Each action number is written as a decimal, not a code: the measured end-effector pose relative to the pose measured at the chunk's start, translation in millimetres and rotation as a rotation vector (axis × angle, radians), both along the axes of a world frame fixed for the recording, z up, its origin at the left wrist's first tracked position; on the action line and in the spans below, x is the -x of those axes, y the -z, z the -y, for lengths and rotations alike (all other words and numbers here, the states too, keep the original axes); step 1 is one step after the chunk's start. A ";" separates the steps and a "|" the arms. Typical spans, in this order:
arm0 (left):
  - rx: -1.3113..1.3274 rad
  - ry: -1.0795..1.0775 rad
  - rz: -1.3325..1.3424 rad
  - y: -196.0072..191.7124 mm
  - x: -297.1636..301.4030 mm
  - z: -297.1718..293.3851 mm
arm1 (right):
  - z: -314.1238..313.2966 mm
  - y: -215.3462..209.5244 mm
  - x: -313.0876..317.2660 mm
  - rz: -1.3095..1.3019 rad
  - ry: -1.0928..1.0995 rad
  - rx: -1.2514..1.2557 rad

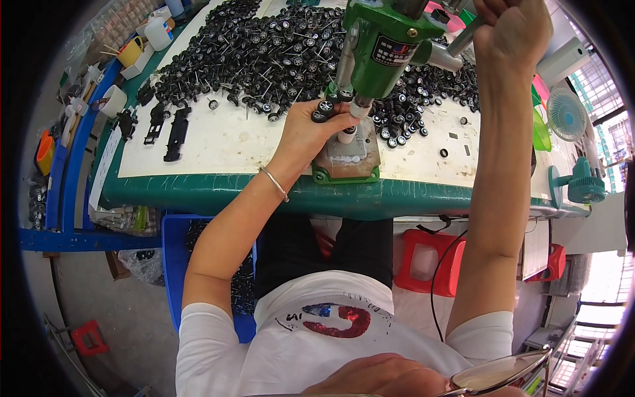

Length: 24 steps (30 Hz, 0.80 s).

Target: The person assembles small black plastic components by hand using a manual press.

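Observation:
A green hand press (380, 46) stands on a grey base plate (347, 159) at the table's front edge. My left hand (311, 129) holds small black toy wheels (323, 109) right beside the press ram (360, 106), above a white cylinder (347, 135) on the base. My right hand (512, 30) is raised and wrapped around the press's metal lever (463, 40). A large heap of black wheels on thin axles (264, 46) covers the table behind the press.
Black toy car chassis pieces (175, 132) lie at the table's left. A blue crate (175, 264) sits under the table by my left knee, a red stool (433, 261) to the right. Small fans (569, 112) stand at right; bottles and a yellow cup (132, 49) at far left.

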<state>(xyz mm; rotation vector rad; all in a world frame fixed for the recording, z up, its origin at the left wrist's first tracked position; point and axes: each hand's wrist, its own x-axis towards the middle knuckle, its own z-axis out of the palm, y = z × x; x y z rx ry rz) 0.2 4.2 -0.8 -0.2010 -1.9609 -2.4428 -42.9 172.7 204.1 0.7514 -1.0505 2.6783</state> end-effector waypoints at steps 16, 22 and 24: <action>-0.014 0.072 0.089 5.3 -0.7 2.0 | -0.4 25.4 -21.0 -0.492 0.610 -0.209; -0.084 0.082 0.080 17.1 2.7 0.9 | -12.7 1.1 23.7 -0.252 0.423 -0.308; -0.270 0.062 0.109 11.5 -1.6 3.3 | -36.4 -9.7 46.6 0.308 -0.899 0.081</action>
